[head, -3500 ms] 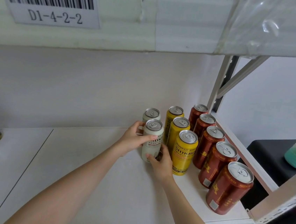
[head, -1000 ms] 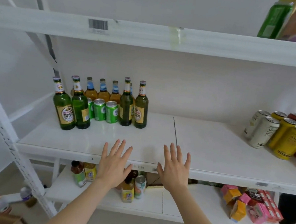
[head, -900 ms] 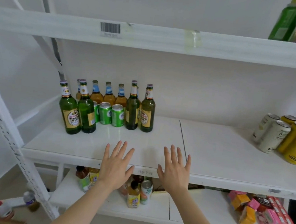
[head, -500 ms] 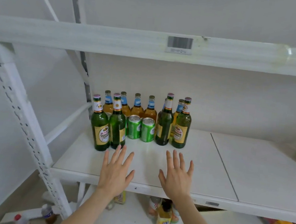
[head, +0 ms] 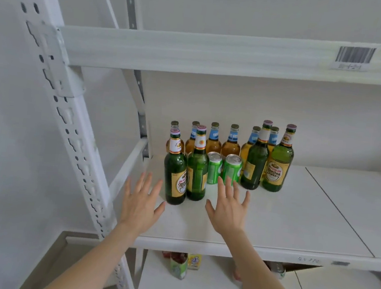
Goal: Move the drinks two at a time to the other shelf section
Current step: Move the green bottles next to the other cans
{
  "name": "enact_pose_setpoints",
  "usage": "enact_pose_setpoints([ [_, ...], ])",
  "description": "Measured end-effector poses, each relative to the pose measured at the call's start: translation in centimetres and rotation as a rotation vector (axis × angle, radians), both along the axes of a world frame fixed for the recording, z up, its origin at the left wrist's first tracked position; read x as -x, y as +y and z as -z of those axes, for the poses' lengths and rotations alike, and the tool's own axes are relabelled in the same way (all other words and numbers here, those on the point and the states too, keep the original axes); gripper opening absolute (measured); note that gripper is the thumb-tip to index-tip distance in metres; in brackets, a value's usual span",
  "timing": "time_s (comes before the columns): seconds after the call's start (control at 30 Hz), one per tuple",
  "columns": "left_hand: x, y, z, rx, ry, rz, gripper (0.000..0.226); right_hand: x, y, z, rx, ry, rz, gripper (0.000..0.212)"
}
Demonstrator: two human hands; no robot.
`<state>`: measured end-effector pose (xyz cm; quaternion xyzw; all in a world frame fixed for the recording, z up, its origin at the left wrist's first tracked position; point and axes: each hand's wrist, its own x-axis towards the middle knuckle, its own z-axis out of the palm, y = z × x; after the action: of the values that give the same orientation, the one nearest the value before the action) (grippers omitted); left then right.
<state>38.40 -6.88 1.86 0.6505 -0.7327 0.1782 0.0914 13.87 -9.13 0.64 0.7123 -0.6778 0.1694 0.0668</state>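
The bottles and cans are standing clustered at the left end of the shelf, just beyond the left hand and right hand, which are both hovering with fingers spread, holding nothing.

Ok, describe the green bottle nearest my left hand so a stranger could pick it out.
On the middle white shelf, look near the left upright. Tall green bottles flank two green cans there. It is the leftmost green bottle, which stands furthest forward of them all.
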Motion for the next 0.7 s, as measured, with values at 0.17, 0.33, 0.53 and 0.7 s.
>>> enact_pose_setpoints([
  [0.17, -1.9, -2.9, -1.0, 0.015, 0.051, -0.011, 0.070, -2.6, -2.1, -1.3, -0.012, -0.119, 0.025, 0.077],
  [0.33, -0.7, -6.3, -2.5, -0.064, 0.411, -0.035, 0.080, -3.3, -5.4, -1.5, -0.167, -0.405, 0.011, 0.085],
  [0.53, 1.5, -9.0, -4.4, -0.348, 1.136, 0.175, 0.065, -3.2, -8.9, -2.1, -0.353, -0.968, -0.160, 0.076],
  [0.7, 1.6, -10.8, -4.2, -0.495, 1.359, 0.202, 0.066, -2.2, -11.4, -1.5, -0.487, -1.181, -0.264, 0.080],
])
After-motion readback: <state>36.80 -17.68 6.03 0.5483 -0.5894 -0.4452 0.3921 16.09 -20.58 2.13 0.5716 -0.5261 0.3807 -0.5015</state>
